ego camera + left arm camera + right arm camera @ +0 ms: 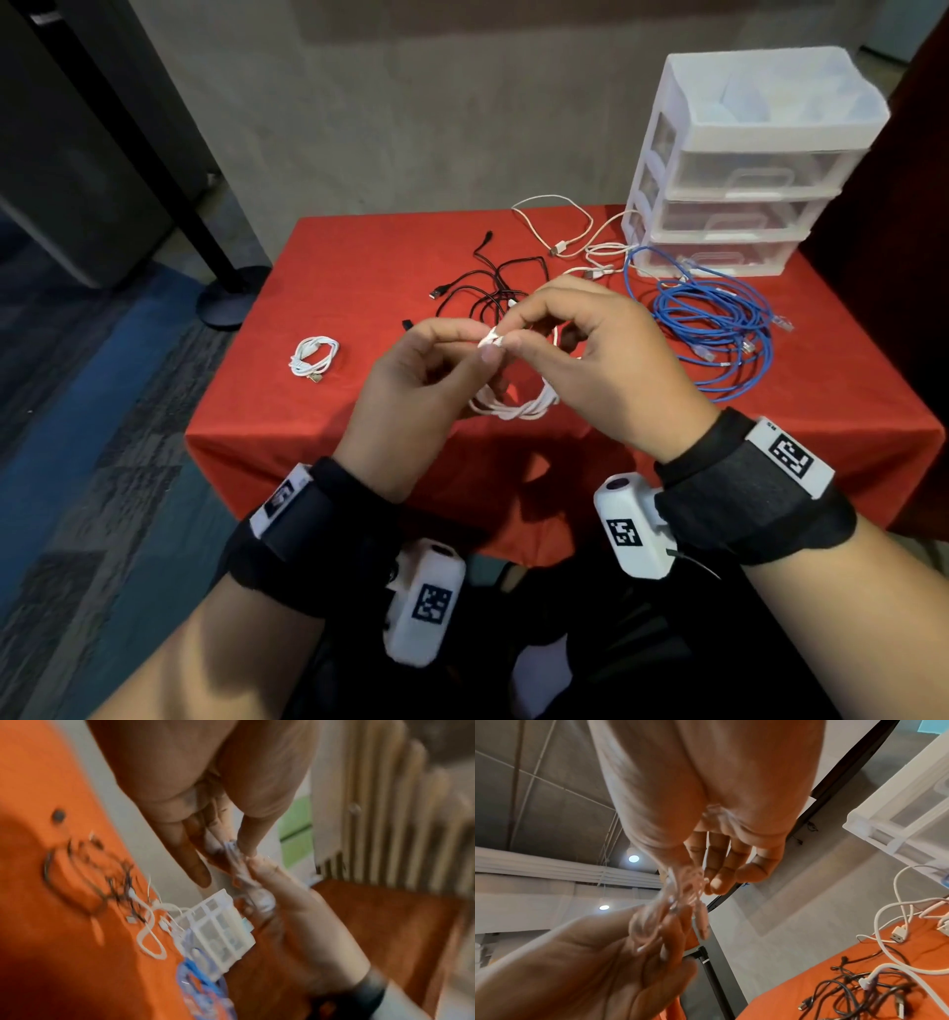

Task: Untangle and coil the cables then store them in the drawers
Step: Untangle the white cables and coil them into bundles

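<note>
A: Starting well off to the left of our fingers, we have the small coiled white cable lying finished on the red tablecloth. We judge that one only needs a drawer

B: Then our left hand. Its thumb and forefinger are pinched narrow on the top of the white cable, whose loops hang down below our fingertips. The other fingers curl loosely

A: Our right hand meets it fingertip to fingertip, pinching the same cable at the same spot. In the right wrist view the strands between the fingers are blurred, so we cannot tell how the end is wrapped

B: That is our risk. If either pinch loosens before the end is tucked in, we expect the hanging loops to spring apart and the coil to be lost

A: Just beyond our fingers lies the black cable tangle, and the loose white cables lie farther back. A loop that drops could snag there

B: To the right of our right hand sprawls the blue cable, partly against the drawer unit. All three drawers look closed, so with both hands full we cannot store anything yet, and a one-handed pull might slide the unit
</note>
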Motion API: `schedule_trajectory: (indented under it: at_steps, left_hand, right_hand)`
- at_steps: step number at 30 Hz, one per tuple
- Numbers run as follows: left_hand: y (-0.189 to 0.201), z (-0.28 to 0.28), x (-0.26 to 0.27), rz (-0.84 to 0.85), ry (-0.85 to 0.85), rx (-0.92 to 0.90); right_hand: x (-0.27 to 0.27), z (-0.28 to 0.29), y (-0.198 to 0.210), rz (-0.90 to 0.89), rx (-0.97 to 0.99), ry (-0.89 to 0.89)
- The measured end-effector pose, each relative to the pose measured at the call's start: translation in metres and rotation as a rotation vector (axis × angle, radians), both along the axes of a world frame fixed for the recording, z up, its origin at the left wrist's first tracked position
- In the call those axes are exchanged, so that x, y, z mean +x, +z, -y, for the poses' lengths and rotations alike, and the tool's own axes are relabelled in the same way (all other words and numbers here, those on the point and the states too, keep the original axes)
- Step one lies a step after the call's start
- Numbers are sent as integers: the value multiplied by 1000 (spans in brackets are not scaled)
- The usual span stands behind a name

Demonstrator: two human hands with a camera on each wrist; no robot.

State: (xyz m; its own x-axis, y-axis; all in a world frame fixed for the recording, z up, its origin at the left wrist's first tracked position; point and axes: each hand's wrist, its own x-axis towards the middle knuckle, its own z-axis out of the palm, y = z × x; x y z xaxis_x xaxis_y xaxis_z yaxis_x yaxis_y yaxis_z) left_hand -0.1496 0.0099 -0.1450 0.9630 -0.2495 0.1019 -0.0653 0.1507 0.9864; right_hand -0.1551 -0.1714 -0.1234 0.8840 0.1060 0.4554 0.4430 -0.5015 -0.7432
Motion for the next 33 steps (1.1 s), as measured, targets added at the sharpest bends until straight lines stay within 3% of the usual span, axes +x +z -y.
schedule_trajectory:
  at_steps: [4,9,12,18,23,33]
  left_hand:
    - [-6,1,2,252,22,283]
    - [-7,-2,5,307,146,338]
    - [-5,-4,7,224,157,250]
    - [0,-3,3,-59,78,53]
    - [0,-3,0,-151,75,63]
    - [5,-7,-1,-342,18,-117]
  right_hand:
    - [1,-3,-4,-40,20,-38]
    - [-3,-1,-8,-234,204,134]
    - [-3,-1,-12,-347,246,152]
    - [0,0,-15,-394,430,156]
    - [2,3,-16,-405,502,135]
    - [2,4,-14,-421,594,138]
